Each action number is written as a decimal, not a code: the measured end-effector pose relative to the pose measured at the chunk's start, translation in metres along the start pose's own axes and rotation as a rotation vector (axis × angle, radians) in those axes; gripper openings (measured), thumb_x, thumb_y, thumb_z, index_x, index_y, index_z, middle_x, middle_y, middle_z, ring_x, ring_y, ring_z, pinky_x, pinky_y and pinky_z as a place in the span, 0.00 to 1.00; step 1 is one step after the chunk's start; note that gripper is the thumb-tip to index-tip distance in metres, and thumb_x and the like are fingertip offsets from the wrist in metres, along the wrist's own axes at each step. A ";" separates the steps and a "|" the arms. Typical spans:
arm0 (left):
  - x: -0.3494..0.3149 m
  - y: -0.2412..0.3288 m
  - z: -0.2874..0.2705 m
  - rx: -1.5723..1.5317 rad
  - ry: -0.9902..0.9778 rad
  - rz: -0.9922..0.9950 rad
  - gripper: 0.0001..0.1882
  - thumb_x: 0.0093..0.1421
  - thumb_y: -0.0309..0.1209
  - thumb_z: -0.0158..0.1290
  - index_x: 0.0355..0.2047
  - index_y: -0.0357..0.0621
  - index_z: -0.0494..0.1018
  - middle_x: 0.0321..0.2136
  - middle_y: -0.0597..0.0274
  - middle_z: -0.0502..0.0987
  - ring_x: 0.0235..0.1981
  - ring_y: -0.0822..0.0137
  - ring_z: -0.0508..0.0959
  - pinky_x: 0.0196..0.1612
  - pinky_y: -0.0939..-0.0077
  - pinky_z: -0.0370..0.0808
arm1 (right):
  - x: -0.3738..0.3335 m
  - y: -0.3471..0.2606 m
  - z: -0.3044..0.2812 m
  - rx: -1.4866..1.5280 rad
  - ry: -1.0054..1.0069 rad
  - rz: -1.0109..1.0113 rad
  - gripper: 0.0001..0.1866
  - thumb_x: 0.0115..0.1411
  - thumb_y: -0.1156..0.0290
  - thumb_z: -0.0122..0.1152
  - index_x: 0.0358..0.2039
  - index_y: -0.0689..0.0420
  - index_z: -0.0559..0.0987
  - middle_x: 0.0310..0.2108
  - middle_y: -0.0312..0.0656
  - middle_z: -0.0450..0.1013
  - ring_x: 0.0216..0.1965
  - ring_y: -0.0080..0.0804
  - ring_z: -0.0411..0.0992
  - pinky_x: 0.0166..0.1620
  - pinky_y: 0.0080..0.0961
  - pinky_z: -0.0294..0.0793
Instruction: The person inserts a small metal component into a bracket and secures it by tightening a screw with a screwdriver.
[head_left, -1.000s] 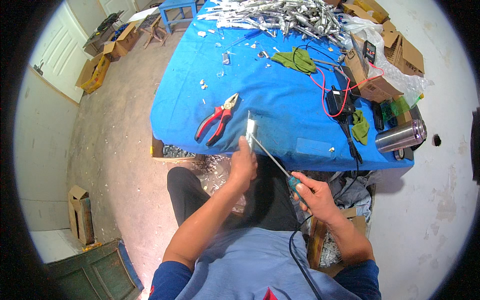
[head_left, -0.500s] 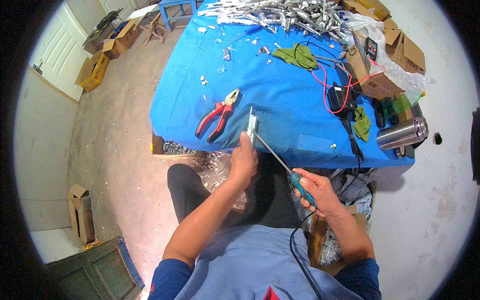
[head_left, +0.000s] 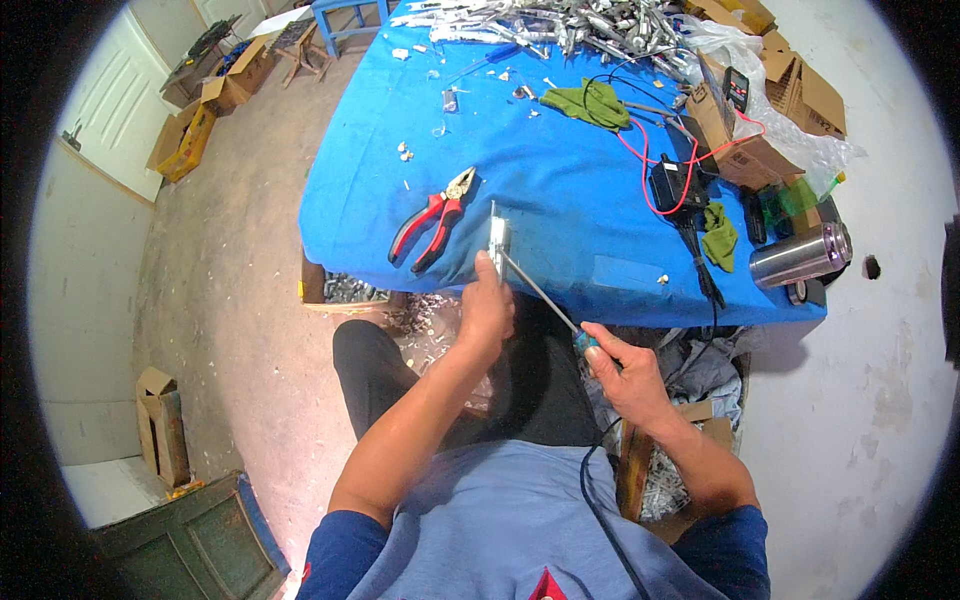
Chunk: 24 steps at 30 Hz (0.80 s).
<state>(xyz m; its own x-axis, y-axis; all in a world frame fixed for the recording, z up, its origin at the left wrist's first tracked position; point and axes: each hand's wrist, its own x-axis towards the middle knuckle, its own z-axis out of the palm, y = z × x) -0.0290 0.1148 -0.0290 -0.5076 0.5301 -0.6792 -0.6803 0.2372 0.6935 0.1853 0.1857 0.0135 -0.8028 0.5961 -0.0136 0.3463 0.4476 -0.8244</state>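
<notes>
My left hand (head_left: pixel 486 312) is closed round the lower end of a slim silvery metal part (head_left: pixel 499 232) at the table's front edge. A thin pin or rod sticks up from the part's far end. In my right hand (head_left: pixel 630 372) is a screwdriver with a blue handle (head_left: pixel 585 342). Its long steel shaft (head_left: pixel 543 296) slants up to the left, and the tip meets the side of the metal part just above my left fingers. Pliers with red and black handles (head_left: pixel 433 222) lie left of the part, jaws pointing away from me.
Silvery metal parts (head_left: pixel 600 35) are heaped at the table's far end. A green cloth (head_left: pixel 588 104), a black adapter (head_left: pixel 678 186) with red and black cables, a cardboard box (head_left: pixel 738 145) and a steel flask (head_left: pixel 800 255) stand or lie to the right. A box of metal bits (head_left: pixel 350 289) sits below the left edge.
My right fingers have shifted up the screwdriver and now cover most of its handle. The shaft still touches the metal part. The whole view has shifted slightly.
</notes>
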 end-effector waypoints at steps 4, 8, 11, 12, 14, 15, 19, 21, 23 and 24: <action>0.002 0.001 -0.001 -0.034 -0.022 -0.020 0.35 0.62 0.70 0.36 0.14 0.55 0.53 0.11 0.73 0.52 0.10 0.73 0.51 0.14 0.75 0.49 | 0.001 -0.007 -0.005 0.321 -0.120 0.332 0.22 0.69 0.63 0.53 0.60 0.55 0.72 0.24 0.35 0.71 0.18 0.14 0.63 0.21 0.14 0.65; 0.030 -0.026 -0.015 -0.022 -0.073 0.232 0.34 0.62 0.68 0.40 0.14 0.57 0.51 0.11 0.76 0.49 0.11 0.75 0.48 0.15 0.76 0.48 | 0.007 -0.009 -0.019 0.771 -0.229 0.608 0.23 0.69 0.61 0.52 0.62 0.55 0.69 0.26 0.38 0.73 0.17 0.16 0.65 0.17 0.12 0.64; 0.019 -0.020 -0.016 -0.029 -0.151 0.249 0.33 0.62 0.67 0.43 0.14 0.59 0.49 0.11 0.77 0.47 0.11 0.75 0.47 0.17 0.77 0.48 | 0.003 0.012 -0.018 0.966 -0.264 0.646 0.24 0.69 0.61 0.52 0.63 0.55 0.66 0.27 0.40 0.73 0.16 0.17 0.65 0.15 0.12 0.63; 0.017 -0.019 -0.016 -0.029 -0.185 0.226 0.33 0.62 0.67 0.43 0.14 0.59 0.49 0.11 0.77 0.47 0.11 0.75 0.47 0.17 0.77 0.48 | 0.002 0.016 -0.017 0.998 -0.271 0.648 0.24 0.69 0.61 0.52 0.63 0.55 0.66 0.27 0.40 0.73 0.16 0.17 0.65 0.15 0.12 0.63; 0.020 -0.021 -0.021 -0.014 -0.254 0.214 0.33 0.62 0.66 0.44 0.13 0.60 0.48 0.11 0.77 0.46 0.11 0.75 0.47 0.18 0.77 0.47 | 0.003 0.014 -0.020 0.988 -0.277 0.658 0.24 0.68 0.60 0.53 0.62 0.55 0.67 0.27 0.38 0.73 0.16 0.16 0.65 0.16 0.12 0.63; 0.022 -0.024 -0.024 -0.003 -0.270 0.229 0.34 0.62 0.66 0.44 0.13 0.60 0.48 0.10 0.77 0.46 0.11 0.75 0.47 0.18 0.77 0.47 | 0.004 0.012 -0.024 0.838 -0.276 0.614 0.24 0.68 0.61 0.53 0.62 0.55 0.68 0.27 0.38 0.73 0.16 0.16 0.65 0.17 0.12 0.63; 0.018 -0.022 -0.024 0.041 -0.275 0.272 0.34 0.62 0.66 0.45 0.13 0.60 0.47 0.10 0.77 0.46 0.11 0.75 0.47 0.18 0.77 0.46 | 0.000 0.009 -0.049 0.476 -0.162 0.480 0.24 0.67 0.62 0.55 0.61 0.57 0.70 0.27 0.34 0.73 0.18 0.14 0.66 0.18 0.13 0.63; 0.017 -0.021 -0.022 0.055 -0.248 0.260 0.33 0.62 0.65 0.47 0.13 0.60 0.48 0.11 0.77 0.46 0.11 0.75 0.47 0.17 0.77 0.46 | -0.006 0.011 -0.053 0.541 -0.019 0.488 0.25 0.67 0.62 0.56 0.61 0.59 0.69 0.27 0.34 0.73 0.18 0.14 0.66 0.18 0.13 0.62; 0.017 -0.025 -0.018 0.075 -0.226 0.260 0.33 0.62 0.64 0.48 0.14 0.59 0.49 0.11 0.76 0.47 0.11 0.75 0.47 0.17 0.77 0.46 | -0.009 0.012 -0.047 0.681 0.004 0.486 0.27 0.65 0.62 0.59 0.61 0.62 0.68 0.26 0.36 0.73 0.19 0.16 0.67 0.19 0.15 0.65; 0.018 -0.027 -0.016 0.088 -0.234 0.270 0.32 0.61 0.64 0.49 0.14 0.59 0.50 0.11 0.76 0.47 0.10 0.75 0.47 0.17 0.77 0.46 | -0.009 0.014 -0.040 0.714 0.002 0.461 0.28 0.65 0.62 0.59 0.61 0.63 0.68 0.26 0.36 0.73 0.20 0.17 0.68 0.20 0.16 0.66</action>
<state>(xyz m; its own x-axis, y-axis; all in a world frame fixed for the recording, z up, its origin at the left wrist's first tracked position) -0.0282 0.1044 -0.0641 -0.5209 0.7527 -0.4026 -0.4847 0.1273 0.8653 0.2169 0.2127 0.0249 -0.6555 0.6173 -0.4351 0.2487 -0.3676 -0.8961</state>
